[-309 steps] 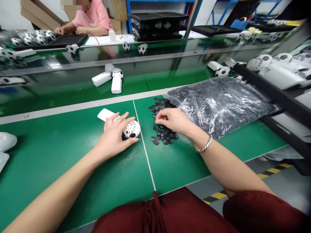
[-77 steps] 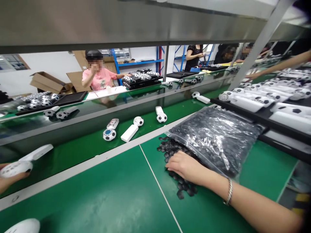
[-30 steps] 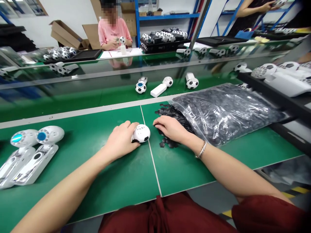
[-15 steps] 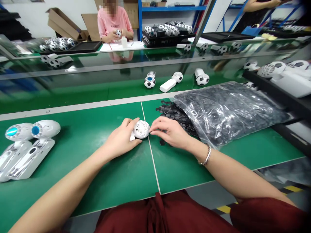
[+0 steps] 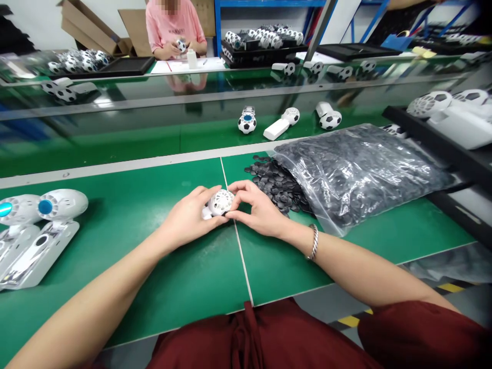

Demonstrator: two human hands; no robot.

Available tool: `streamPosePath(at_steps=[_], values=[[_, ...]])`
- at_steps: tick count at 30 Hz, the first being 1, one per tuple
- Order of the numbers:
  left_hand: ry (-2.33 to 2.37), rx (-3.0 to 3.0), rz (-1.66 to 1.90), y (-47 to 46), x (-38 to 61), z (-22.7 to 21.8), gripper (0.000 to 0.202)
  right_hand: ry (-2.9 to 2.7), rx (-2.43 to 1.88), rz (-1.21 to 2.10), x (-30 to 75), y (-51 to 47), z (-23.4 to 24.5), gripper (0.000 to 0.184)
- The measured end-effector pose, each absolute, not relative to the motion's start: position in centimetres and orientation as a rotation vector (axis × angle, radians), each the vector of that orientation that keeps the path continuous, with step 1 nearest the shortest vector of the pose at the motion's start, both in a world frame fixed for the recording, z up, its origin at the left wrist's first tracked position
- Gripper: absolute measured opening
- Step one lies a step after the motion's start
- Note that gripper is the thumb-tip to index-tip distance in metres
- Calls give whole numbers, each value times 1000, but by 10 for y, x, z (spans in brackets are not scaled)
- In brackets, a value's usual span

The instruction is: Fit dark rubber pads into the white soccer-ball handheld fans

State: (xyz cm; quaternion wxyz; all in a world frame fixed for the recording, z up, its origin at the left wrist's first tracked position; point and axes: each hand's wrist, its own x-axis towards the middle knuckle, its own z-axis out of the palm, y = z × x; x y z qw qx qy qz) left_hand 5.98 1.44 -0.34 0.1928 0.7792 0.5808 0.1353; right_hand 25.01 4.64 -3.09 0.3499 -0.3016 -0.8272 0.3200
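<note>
A white handheld fan [image 5: 222,202] with an openwork ball-shaped head lies on the green bench between my hands. My left hand [image 5: 192,214] is closed around its left side, fingers behind and thumb in front. My right hand [image 5: 255,209] closes on the head's right side, with thumb and fingertips against it; whether a small black piece is under those fingertips is hidden. Just beyond my right hand, a heap of small black hexagonal pieces [image 5: 274,179] spills from the mouth of a clear plastic bag [image 5: 369,171] full of them.
Two white fans [image 5: 63,205] with blue centres stand at the left. Several football-patterned fans [image 5: 291,117] lie on the green conveyor [image 5: 154,136] ahead. Black trays [image 5: 442,141] with more fans are stacked at the right. A co-worker in a pink shirt [image 5: 175,25] sits across, holding a ball-patterned part.
My right hand has moved left, from pinching a small black piece at the fan's edge to pressing thumb and fingers against its head. My left thumb has shifted closer to the right one.
</note>
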Motion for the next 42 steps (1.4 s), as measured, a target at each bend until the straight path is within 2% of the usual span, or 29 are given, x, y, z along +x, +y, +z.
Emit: streamPosePath(at_steps=[7,16,21,24,28,35,38,42], values=[[1633,2149,427,13,63,-2,61,-2040,-875,1131,249,46,-33,30],[1698,2159,372,7,67,-3,59,-2117,-849,980,256,60,-28,15],[1643,2341,292,12,59,-3,54,-2193,-1143,550,282,83,-18,7],[1603,2431,282,19,54,-4,56,-2406,-1259,505,288,85,-18,7],[1613,2449,274,20,53,-5,57,-2621,-1263,375,281,78,-21,9],[1602,2561,331,19,57,-7,58,-2929,-1145,-107,269,72,-20,18],[1520,2516,303,21,55,-7,60,-2802,-1175,60,271,71,-19,16],[1497,2446,331,22,54,-10,72,-2395,-990,748,271,62,-15,7]])
